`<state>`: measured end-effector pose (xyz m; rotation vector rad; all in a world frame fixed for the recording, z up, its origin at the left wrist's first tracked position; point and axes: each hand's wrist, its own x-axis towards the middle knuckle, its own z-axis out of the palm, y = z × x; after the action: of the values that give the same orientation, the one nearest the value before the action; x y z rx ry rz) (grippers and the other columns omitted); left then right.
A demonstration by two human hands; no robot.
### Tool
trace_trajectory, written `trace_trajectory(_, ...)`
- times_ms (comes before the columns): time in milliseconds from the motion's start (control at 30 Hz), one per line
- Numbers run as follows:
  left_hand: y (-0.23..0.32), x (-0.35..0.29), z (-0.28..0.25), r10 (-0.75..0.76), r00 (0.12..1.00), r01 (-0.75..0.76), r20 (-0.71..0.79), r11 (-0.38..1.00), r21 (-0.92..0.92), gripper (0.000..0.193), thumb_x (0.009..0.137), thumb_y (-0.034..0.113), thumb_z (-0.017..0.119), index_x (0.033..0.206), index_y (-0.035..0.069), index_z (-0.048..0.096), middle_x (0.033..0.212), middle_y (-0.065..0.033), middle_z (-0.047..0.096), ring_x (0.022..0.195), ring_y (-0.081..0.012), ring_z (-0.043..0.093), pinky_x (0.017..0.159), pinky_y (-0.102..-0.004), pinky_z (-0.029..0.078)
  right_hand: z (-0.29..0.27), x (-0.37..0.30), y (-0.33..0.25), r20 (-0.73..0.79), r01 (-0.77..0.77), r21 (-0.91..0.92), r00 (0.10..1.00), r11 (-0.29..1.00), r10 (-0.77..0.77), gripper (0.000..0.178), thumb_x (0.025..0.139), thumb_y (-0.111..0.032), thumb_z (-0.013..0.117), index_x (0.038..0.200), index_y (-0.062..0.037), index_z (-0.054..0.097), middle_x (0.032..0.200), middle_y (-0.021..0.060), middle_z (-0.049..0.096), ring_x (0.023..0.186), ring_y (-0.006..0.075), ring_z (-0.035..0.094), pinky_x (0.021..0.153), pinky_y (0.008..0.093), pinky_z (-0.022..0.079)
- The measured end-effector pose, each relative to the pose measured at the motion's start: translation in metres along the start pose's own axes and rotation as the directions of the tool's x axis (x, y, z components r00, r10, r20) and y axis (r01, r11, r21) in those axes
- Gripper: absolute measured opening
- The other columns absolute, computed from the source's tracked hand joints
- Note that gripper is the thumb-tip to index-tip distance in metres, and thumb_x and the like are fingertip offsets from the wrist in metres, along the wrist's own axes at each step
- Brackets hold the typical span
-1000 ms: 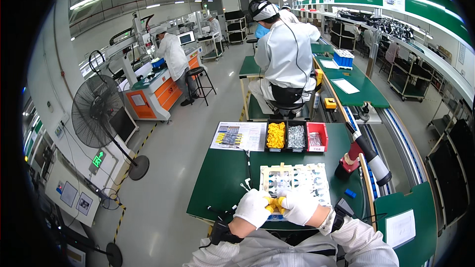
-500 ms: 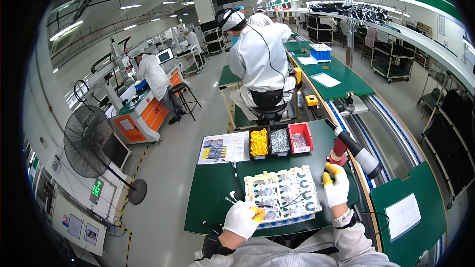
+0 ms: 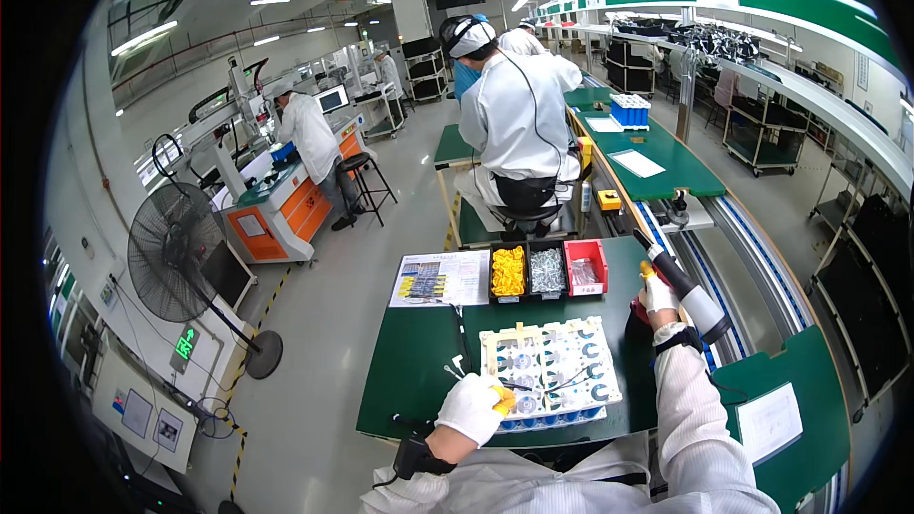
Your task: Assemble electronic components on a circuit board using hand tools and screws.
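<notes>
On green bench (image 3: 419, 362) | parts tray (image 3: 550, 371) between hands | right hand (image 3: 657, 293) on screwdriver (image 3: 681, 287)

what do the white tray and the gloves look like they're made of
The tray by the left hand looks like moulded white plastic: stiff, with evenly formed round pockets and a slight sheen. The gloves on that hand and the right hand look like matte white knit fabric with yellow, probably rubber-coated, fingertips, though the weave is too small to confirm.

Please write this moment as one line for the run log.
left hand: on parts tray corner | right hand: holding electric screwdriver | yellow parts bin: untouched
</notes>
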<state>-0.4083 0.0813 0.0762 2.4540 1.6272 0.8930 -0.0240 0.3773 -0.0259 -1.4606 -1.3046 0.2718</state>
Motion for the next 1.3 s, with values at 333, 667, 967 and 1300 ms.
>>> trace_trajectory(333, -0.001, -0.015, -0.009, -0.119, 0.992, 0.117, 0.044, 0.992, 0.038, 0.012, 0.081, 0.017, 0.074, 0.088, 0.008, 0.078, 0.091, -0.0103, 0.072, 0.086, -0.0318, 0.066, 0.079, -0.0429, 0.056, -0.082, -0.036, -0.222, 0.753, -0.049, 0.150, 0.653, 0.988, -0.082, 0.023, 0.087, -0.014, 0.069, 0.106, -0.0036, 0.078, 0.094, 0.0092, 0.078, 0.079, 0.0192, 0.073, 0.075, 0.0325, 0.058)
trace_trajectory(667, -0.001, -0.008, -0.011, -0.086, 0.995, 0.084, 0.052, 0.996, 0.042, 0.015, 0.082, 0.019, 0.073, 0.091, 0.008, 0.080, 0.097, -0.0055, 0.071, 0.092, -0.0275, 0.065, 0.081, -0.0401, 0.056, -0.088, -0.106, -0.308, 0.941, 0.678, 0.127, 0.149, 0.724, -0.304, 0.021, 0.079, -0.021, 0.074, 0.097, -0.0115, 0.077, 0.091, 0.0128, 0.075, 0.087, 0.0329, 0.072, 0.076, 0.0404, 0.057)
trace_trajectory(967, -0.002, -0.014, -0.006, -0.117, 0.993, 0.115, 0.034, 0.992, 0.044, 0.017, 0.084, 0.019, 0.073, 0.096, 0.009, 0.080, 0.100, -0.0062, 0.071, 0.095, -0.0276, 0.066, 0.084, -0.0400, 0.057, -0.081, -0.120, -0.308, 0.937, 0.626, 0.133, 0.174, 0.768, -0.304, 0.019, 0.075, -0.015, 0.076, 0.093, -0.0096, 0.078, 0.087, 0.0123, 0.075, 0.081, 0.0321, 0.071, 0.072, 0.0389, 0.057)
trace_trajectory(1300, -0.002, -0.014, -0.005, -0.118, 0.993, 0.118, -0.010, 0.993, -0.019, 0.013, 0.085, 0.021, 0.073, 0.090, 0.011, 0.080, 0.095, -0.0066, 0.071, 0.093, -0.0288, 0.066, 0.082, -0.0416, 0.056, -0.081, -0.125, -0.312, 0.919, 0.670, 0.149, 0.178, 0.727, -0.353, 0.017, 0.077, -0.014, 0.074, 0.093, -0.0101, 0.078, 0.082, 0.0109, 0.074, 0.075, 0.0309, 0.070, 0.067, 0.0385, 0.056)
